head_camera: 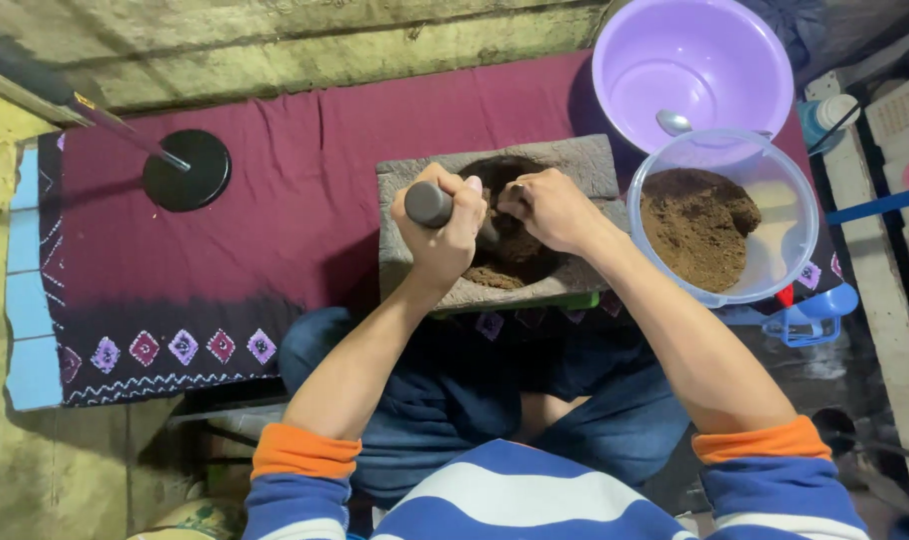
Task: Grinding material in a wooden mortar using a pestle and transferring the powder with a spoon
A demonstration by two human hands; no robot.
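Gripping dark pestle (430,203), rough stone mortar (495,225)

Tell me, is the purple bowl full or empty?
Nearly empty: the purple bowl shows its bare bottom, with only a spoon at its near edge.

head cam | looks straight down | close over stone mortar (495,225)

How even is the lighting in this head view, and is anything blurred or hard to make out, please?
Head view: sharp and brightly lit at the centre, where the left hand grips a dark pestle over the stone mortar; the hollow under the right hand is shadowed; the lower right corner falls dark; straight edges bow near the frame's borders.
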